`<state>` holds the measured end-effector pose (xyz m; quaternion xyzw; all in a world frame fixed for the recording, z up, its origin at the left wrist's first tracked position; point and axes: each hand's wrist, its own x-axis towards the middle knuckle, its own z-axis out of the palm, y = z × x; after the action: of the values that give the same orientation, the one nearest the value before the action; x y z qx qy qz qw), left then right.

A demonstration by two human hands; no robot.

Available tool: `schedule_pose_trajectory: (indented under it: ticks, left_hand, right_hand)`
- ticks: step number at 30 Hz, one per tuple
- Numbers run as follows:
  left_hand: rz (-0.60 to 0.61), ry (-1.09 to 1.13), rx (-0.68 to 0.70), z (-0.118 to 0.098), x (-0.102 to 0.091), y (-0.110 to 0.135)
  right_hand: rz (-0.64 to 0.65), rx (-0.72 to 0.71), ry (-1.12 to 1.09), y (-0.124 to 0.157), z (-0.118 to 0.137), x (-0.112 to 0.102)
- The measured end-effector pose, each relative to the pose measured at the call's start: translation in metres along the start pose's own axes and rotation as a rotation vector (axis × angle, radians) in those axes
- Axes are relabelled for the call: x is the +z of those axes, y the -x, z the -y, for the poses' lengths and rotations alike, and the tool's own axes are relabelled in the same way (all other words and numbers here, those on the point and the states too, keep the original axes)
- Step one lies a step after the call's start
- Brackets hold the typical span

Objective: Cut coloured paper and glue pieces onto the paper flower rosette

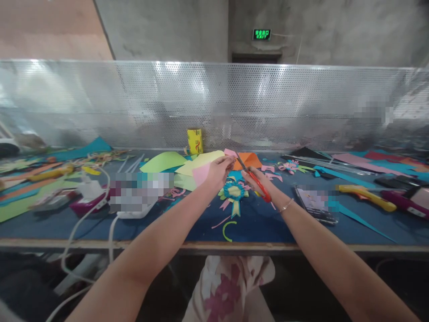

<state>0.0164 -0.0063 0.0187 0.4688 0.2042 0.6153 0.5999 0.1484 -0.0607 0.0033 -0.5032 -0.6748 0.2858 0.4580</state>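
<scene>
My left hand (218, 171) is closed on a pink sheet of paper (202, 173), pinching its upper edge above the blue table (254, 223). My right hand (258, 181) grips red-handled scissors (254, 178), whose blades point up and left toward the pink paper's top corner (230, 153). Below the hands lies a blue and yellow paper rosette (233, 192) with ribbon tails. Thin pink and green paper strips (225, 227) lie near the table's front edge.
Green and yellow sheets (174, 163) and an orange sheet (250, 158) lie behind the hands. A phone (315, 203) rests at right, yellow and purple tools (382, 199) beyond it. White cables (97, 210) and paper scraps fill the left. A perforated metal screen (214, 103) backs the table.
</scene>
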Motion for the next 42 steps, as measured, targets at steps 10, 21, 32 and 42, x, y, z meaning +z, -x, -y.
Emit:
schedule_pose_trajectory:
  ticks: [10,21,32,42]
  left_hand:
    - [-0.011,-0.081,-0.003,0.002,-0.001,0.0]
    - [-0.012,-0.085,0.005,0.003,-0.003,-0.002]
    - [-0.018,-0.045,0.049,0.004,-0.001,-0.002]
    - [-0.056,-0.142,0.112,-0.001,-0.008,-0.01]
  right_hand:
    - [-0.012,-0.007,0.001,0.003,0.007,0.001]
    - [-0.039,-0.034,0.147,-0.002,-0.002,0.0]
    - [-0.048,-0.008,0.138,-0.005,-0.011,0.003]
    - [0.098,-0.013,0.066,0.006,0.005,-0.008]
